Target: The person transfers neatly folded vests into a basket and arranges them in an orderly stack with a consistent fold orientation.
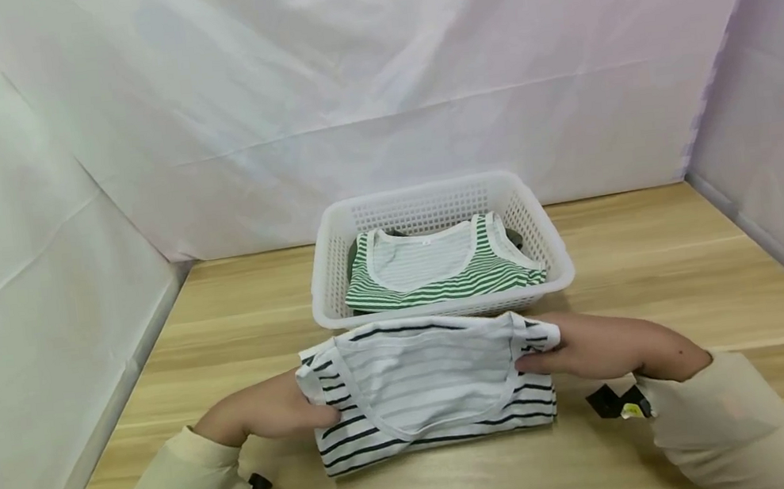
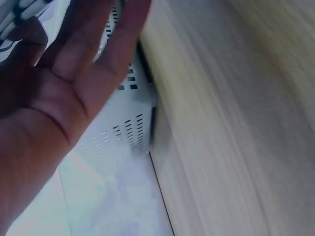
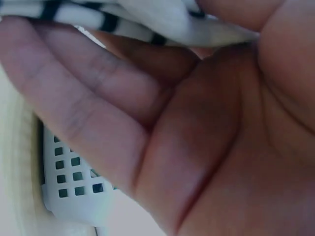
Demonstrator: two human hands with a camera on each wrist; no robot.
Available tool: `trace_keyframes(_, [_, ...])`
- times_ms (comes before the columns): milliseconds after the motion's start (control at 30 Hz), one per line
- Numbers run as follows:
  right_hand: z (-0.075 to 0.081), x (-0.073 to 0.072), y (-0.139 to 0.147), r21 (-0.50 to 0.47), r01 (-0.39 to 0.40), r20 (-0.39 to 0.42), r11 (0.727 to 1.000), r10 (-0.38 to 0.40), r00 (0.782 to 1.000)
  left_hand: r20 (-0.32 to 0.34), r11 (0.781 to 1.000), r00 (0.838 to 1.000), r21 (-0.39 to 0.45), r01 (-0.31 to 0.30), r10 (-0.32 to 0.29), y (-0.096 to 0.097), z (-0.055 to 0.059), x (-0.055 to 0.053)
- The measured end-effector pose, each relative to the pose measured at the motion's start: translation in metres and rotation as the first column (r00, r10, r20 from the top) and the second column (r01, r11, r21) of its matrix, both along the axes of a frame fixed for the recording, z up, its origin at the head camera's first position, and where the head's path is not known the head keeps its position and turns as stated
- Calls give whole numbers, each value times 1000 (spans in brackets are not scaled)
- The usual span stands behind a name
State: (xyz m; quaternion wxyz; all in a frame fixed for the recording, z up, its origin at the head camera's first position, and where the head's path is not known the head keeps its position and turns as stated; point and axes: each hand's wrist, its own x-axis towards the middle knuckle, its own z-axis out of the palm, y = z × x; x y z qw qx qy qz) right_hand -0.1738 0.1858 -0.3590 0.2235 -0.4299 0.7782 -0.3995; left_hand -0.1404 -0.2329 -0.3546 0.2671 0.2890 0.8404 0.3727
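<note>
A folded white tank top with black stripes (image 1: 435,383) is held just in front of the basket, its wide neckline facing up. My left hand (image 1: 276,408) grips its left side, thumb on top and the other fingers hidden beneath the cloth. On the opposite side my right hand (image 1: 589,343) pinches the shirt near the shoulder, thumb over the fabric. The right wrist view shows the striped cloth (image 3: 113,19) between the thumb and the long fingers beneath it. In the left wrist view, the left hand's fingers (image 2: 83,59) extend past the basket's side.
Behind the shirt stands a white plastic basket (image 1: 445,309) with perforated walls. Inside lies a folded green-and-white striped tank top (image 1: 433,292), with some dark cloth partly visible under it. The wooden table (image 1: 242,324) is bordered by white sheeting (image 1: 377,102) at the back and sides.
</note>
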Motion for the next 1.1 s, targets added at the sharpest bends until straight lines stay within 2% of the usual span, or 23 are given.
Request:
trace_keyframes(67, [1,-1,1,-14,52,17,999,-52,999,-3,999,1000,38,-19,19,-1,3,-2])
trace_keyframes(200, [2,-4,1,-106,130,87,986,-121,989,7,986,994,125,-107,107,-1,10,-7])
trace_keyframes(367, [9,-6,2,-179,286,146,941,-262,954,75,942,968,223,-251,240,8,22,-16])
trace_keyframes(500, [18,-12,-1,-219,433,149,874,-409,900,62,896,942,295,-332,329,18,30,-28])
trace_keyframes(667, [34,-29,0,-176,607,133,775,-593,794,18,838,895,344,-424,446,32,40,-51])
trace_keyframes(733, [42,-41,1,-142,643,117,752,-633,766,-10,830,879,335,-447,477,38,45,-61])
trace_keyframes(767, [45,-48,1,-128,652,102,747,-644,758,-30,829,871,326,-455,490,41,48,-67])
trace_keyframes(867, [53,-69,0,-86,658,31,748,-658,753,-110,834,849,286,-471,517,49,55,-84])
trace_keyframes(1000, [57,-94,-4,0,678,-121,735,-673,729,-260,838,797,181,-514,545,57,58,-108])
trace_keyframes(1100, [55,-110,-10,65,698,-230,713,-670,705,-382,831,755,69,-553,534,63,55,-123])
